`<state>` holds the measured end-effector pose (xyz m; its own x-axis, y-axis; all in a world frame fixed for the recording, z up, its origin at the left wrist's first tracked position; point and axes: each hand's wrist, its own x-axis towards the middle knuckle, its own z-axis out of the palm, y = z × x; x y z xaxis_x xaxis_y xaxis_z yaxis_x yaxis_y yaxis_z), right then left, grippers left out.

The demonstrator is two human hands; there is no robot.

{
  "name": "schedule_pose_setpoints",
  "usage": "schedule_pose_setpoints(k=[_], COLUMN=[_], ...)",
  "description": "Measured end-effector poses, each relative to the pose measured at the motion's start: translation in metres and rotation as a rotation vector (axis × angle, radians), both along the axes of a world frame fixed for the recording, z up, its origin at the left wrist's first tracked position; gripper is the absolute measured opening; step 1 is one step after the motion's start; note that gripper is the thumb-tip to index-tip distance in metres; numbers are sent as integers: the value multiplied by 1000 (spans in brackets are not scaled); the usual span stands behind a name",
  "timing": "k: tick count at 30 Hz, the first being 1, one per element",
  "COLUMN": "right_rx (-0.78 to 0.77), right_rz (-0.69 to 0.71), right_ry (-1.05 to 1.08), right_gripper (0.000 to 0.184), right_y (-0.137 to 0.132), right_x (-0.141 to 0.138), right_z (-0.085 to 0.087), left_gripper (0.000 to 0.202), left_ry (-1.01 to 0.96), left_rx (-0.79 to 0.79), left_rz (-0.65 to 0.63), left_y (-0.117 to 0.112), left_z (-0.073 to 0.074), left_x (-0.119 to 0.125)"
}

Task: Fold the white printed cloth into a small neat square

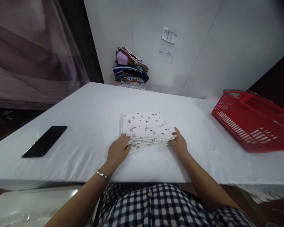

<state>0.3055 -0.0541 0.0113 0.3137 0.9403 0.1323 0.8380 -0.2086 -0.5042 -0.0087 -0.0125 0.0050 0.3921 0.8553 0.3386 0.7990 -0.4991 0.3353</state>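
A folded white cloth with small printed figures point(145, 127) lies in the middle of the white table point(90, 107). My left hand point(117, 149) grips its near left corner, with the fingers tucked under the edge. My right hand point(179, 143) holds its near right corner in the same way, thumb on top. A metal bracelet sits on my left wrist.
A black phone point(45, 141) lies on the table at the left. A red plastic basket point(252, 119) stands tilted at the right edge. A pile of folded clothes point(130, 68) is stacked at the far side against the white wall, which has paper notes stuck on it.
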Motion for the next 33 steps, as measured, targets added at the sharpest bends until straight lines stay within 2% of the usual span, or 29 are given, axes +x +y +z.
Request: schedule_pose_setpoints(k=[3,6,9,11,13,15,19,25,29,33], right_rx=[-22,-38,-54,-81,-122,-146,-136,-163,-154,-40], right_rz=[71,116,102,74,26,-13,51,103,96,104], right_ry=[-110,-157,-146,-130,-104,-93,-168,-226,-207,-214], right_gripper=[50,45,39,43,46,41,35,35,40,53], right_y=[-2,-4,-6,-6,-5,-3,-2,-5,-7,-10], right_x=[9,7,0,-1,2,7,13,11,10,13], right_z=[-7,-4,4,6,6,3,-3,-4,-5,-12], left_gripper=[27,28,29,29,30,29,28,28,33,23], left_ry=[34,18,-13,-14,5,30,34,29,22,21], left_rx=[-15,-1,21,29,23,7,-13,37,121,113], left_rz=[27,16,-9,-9,-11,-7,21,8,82,65], left_y=[-1,-1,-1,-1,-1,-3,-7,-13,-19,-27], left_z=[1,-1,-4,-5,-5,-5,-2,3,5,5], left_x=[0,0,1,1,1,1,1,4,7,8])
